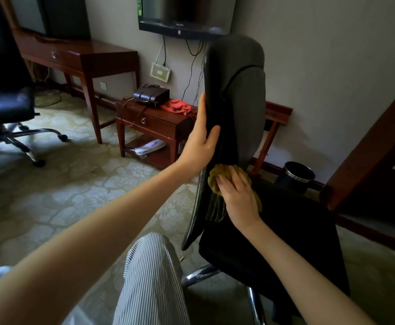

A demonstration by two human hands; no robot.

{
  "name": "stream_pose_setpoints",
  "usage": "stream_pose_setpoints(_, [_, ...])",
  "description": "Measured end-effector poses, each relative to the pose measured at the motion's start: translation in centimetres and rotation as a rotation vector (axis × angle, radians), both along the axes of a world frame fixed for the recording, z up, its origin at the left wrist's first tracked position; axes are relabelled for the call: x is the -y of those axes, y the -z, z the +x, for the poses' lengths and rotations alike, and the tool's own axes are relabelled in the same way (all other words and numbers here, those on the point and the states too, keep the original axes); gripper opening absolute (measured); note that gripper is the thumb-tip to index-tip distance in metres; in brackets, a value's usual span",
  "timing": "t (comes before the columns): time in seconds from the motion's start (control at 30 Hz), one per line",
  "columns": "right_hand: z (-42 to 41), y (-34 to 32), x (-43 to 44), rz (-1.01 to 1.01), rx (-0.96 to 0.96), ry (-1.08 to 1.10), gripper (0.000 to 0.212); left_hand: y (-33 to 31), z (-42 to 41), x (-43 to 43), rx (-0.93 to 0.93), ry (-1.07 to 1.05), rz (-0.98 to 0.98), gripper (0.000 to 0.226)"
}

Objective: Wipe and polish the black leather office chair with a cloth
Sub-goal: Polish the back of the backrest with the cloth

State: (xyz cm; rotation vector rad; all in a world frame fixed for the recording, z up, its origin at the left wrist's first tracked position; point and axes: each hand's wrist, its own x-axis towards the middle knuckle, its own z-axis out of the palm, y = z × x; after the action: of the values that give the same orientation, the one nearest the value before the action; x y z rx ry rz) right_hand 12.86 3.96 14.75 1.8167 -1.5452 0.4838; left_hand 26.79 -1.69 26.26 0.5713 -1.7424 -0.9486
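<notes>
The black leather office chair [283, 226] stands in front of me, seen from its side, with its tall backrest [238, 90] upright. My left hand [201, 139] holds the backrest's near edge, thumb on the front face and fingers behind it. My right hand [238, 198] presses a crumpled olive-yellow cloth [216, 178] against the bottom of the backrest, just above the seat. The fingers lie fairly flat over the cloth, which bulges out above and beside them.
A second black office chair [6, 106] stands at the left. A wooden desk [84, 57] and a low wooden side table [154, 123] with a brown bag and a red cloth line the wall. A dark waste bin [297, 175] sits behind the chair. A TV [184, 17] hangs above.
</notes>
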Motion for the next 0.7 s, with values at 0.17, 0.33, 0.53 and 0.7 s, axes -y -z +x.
stream_pose_setpoints(0.17, [-0.4,2.6,-1.3,0.059,-0.108,-0.076,0.044,-0.1,0.1,-0.1,0.051,0.022,0.016,0.075])
stream_pose_setpoints(0.33, [0.2,6.4,-2.4,0.179,-0.109,-0.054,0.036,0.6,0.0,0.6,0.033,0.033,0.025,0.073])
stream_pose_setpoints(0.53, [0.1,4.2,-3.1,0.149,-0.001,-0.067,0.057,2.7,-0.5,0.5,0.024,-0.022,-0.038,0.074])
stream_pose_setpoints(0.7, [-1.0,0.0,-1.6,-0.018,0.151,-0.062,0.049,4.6,-1.0,-0.2,-0.004,-0.030,-0.013,0.072])
